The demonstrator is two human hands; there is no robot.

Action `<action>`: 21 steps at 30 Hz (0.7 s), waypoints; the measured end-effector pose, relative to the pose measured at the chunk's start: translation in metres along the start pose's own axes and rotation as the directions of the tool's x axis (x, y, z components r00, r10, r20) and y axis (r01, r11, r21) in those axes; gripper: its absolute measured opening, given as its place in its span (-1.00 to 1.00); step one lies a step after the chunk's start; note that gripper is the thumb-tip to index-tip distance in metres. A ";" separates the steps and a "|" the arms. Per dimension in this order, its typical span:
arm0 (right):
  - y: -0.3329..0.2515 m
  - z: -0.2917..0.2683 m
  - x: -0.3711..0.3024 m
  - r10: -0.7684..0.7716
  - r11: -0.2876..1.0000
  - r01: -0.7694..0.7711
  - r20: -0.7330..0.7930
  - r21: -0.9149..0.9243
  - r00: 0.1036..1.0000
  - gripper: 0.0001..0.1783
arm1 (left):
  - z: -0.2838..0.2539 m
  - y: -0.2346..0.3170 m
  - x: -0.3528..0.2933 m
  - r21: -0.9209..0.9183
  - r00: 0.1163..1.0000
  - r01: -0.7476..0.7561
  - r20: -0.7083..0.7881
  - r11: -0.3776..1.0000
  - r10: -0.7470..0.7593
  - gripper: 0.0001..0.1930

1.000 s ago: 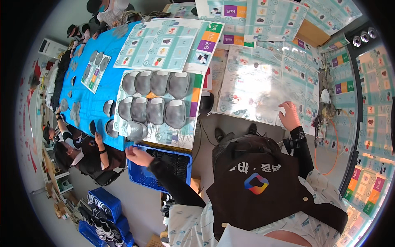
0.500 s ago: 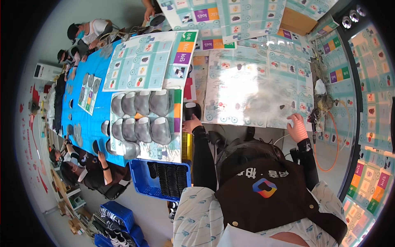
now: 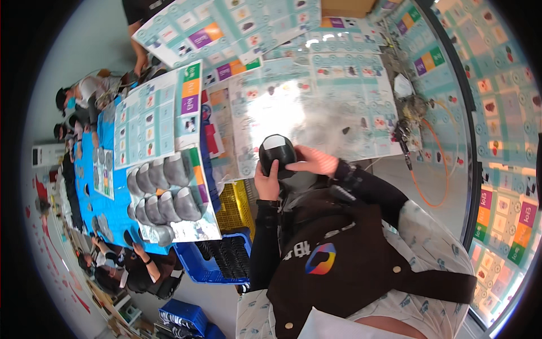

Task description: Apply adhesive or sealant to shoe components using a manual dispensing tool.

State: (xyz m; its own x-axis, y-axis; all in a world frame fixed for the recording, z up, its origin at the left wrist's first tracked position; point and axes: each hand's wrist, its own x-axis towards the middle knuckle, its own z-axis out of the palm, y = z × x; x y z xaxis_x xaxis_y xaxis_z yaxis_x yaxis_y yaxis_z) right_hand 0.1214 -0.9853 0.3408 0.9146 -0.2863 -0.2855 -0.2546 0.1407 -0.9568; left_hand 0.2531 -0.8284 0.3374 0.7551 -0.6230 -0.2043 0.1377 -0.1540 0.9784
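In front of my chest I hold a glossy black domed shell (image 3: 276,155) with a pale rectangular patch at its top, above the near edge of the worktable. My left hand (image 3: 265,183) grips its lower left side, thumb on the front. From the right, my right hand (image 3: 317,160) has its fingers on the shell's lower right edge. Similar grey shells (image 3: 183,204), also with pale patches, sit in two rows on a printed board (image 3: 204,225) to my left.
The worktable (image 3: 339,121) is covered with dusty printed sheets. At its right edge hangs an air gun (image 3: 401,135) on an orange hose (image 3: 427,192). A yellow crate (image 3: 238,206) and a blue crate (image 3: 195,265) of dark pieces stand left. Co-workers sit along a blue table (image 3: 84,198).
My left hand has brought the black shell from beside the board to in front of me. My right hand has come left from the table edge onto the shell. The view has turned.
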 end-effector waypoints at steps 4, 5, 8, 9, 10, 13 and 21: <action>0.020 -0.002 0.022 -0.050 0.959 -0.069 -0.403 -0.275 0.914 -0.46 | 0.029 0.005 0.005 0.354 0.998 -0.063 0.038 0.933 0.053 -0.55; 0.022 -0.003 0.022 -0.049 0.961 -0.065 -0.398 -0.269 0.916 -0.46 | 0.038 0.000 0.007 0.161 0.992 -0.121 -0.025 0.980 0.126 -0.54; 0.026 -0.008 0.010 -0.026 0.943 -0.128 -0.454 -0.306 0.891 -0.50 | 0.052 -0.013 0.021 0.137 0.987 0.108 0.100 0.985 -0.123 -0.54; 0.026 -0.010 0.006 -0.019 0.913 -0.172 -0.460 -0.371 0.888 -0.49 | 0.056 -0.025 0.025 0.332 0.994 0.035 0.087 0.943 -0.067 -0.56; 0.025 -0.015 0.003 -0.011 0.875 -0.219 -0.470 -0.431 0.883 -0.47 | 0.053 -0.036 0.027 0.375 0.992 0.009 0.112 0.927 -0.055 -0.57; 0.040 -0.063 -0.020 0.108 0.861 -0.189 -0.193 -0.472 0.975 -0.43 | 0.048 -0.059 0.029 0.570 0.993 -0.014 0.106 0.821 -0.057 -0.57; 0.175 -0.295 -0.205 0.055 0.259 -0.801 -0.820 -0.540 0.570 -0.29 | -0.058 -0.146 0.036 0.541 0.962 0.193 0.062 0.819 -0.267 -0.64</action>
State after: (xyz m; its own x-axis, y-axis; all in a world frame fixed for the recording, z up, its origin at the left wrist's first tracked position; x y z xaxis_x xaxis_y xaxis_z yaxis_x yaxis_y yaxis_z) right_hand -0.2031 -1.1813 0.2153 0.2504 -0.9323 -0.2609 -0.9680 -0.2462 -0.0494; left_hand 0.2969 -0.7839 0.1887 0.6499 -0.6054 -0.4595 -0.0885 -0.6608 0.7453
